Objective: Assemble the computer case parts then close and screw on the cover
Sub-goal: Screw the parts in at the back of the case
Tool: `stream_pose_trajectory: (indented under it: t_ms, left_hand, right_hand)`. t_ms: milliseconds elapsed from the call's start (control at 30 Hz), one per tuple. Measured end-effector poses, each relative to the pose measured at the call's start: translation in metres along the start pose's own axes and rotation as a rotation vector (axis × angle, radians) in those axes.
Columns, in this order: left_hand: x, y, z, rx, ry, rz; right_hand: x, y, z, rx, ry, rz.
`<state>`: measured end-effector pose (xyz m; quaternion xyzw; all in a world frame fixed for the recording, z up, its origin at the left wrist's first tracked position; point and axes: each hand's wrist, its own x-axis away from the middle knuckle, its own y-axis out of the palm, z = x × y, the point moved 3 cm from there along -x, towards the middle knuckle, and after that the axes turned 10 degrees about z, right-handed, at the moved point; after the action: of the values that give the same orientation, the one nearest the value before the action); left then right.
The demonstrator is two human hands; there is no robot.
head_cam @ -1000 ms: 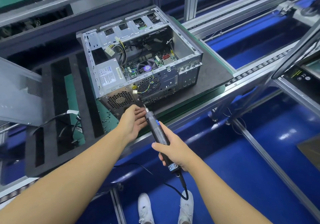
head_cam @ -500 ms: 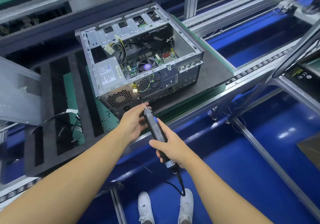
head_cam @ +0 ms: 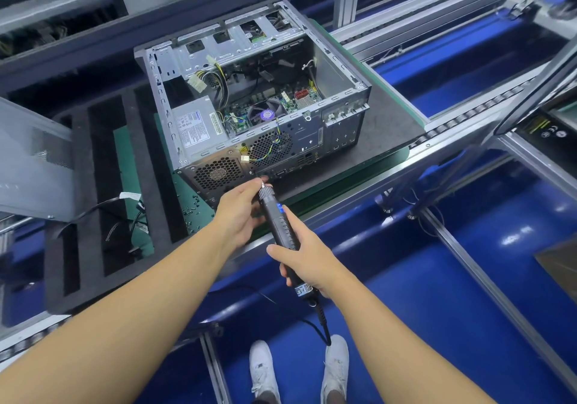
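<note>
An open grey computer case (head_cam: pixel 340 69) lies on its side on a dark mat, its power supply (head_cam: pixel 198 125), fan and motherboard exposed. My right hand (head_cam: pixel 307 263) grips a black electric screwdriver (head_cam: pixel 279 225) with its bit aimed at the case's rear panel, just under the perforated vents. My left hand (head_cam: pixel 239 211) pinches the screwdriver's tip with fingertips; whether a screw sits there is hidden. The grey side cover (head_cam: pixel 31 160) leans at the far left.
A black foam tray (head_cam: pixel 78 247) with long slots sits left of the case, holding loose cables (head_cam: pixel 125 213) and several small screws (head_cam: pixel 192 208). Aluminium conveyor rails (head_cam: pixel 452 128) run along the bench edge. Blue floor and my white shoes lie below.
The screwdriver has moved up and forward toward the case's rear panel. My left hand followed, its fingertips closing around the bit.
</note>
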<state>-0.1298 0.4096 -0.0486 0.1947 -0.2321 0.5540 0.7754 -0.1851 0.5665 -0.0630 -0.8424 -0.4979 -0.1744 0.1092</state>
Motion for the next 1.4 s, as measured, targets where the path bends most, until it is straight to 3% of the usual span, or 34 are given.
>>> stream_pose_trajectory:
  t_ms: [667, 967, 1100, 1233, 1400]
  left_hand:
    - [-0.002, -0.005, 0.001, -0.096, 0.062, -0.055]
    - [-0.003, -0.005, 0.003, -0.095, 0.024, -0.016]
    - [-0.004, -0.003, -0.001, -0.042, -0.03, -0.009]
    - [-0.001, -0.005, -0.009, -0.014, -0.105, -0.164]
    - [0.01, -0.013, -0.017, -0.266, -0.166, -0.52]
  right_hand:
    - [0.003, 0.0, 0.007, 0.013, 0.032, 0.013]
    - [0.0, 0.001, 0.007, -0.105, 0.054, -0.004]
    - [0.002, 0.004, 0.005, -0.028, 0.029, 0.035]
    - [0.003, 0.007, 0.003, 0.03, 0.004, 0.054]
    - [-0.001, 0.004, 0.0, 0.198, -0.072, 0.049]
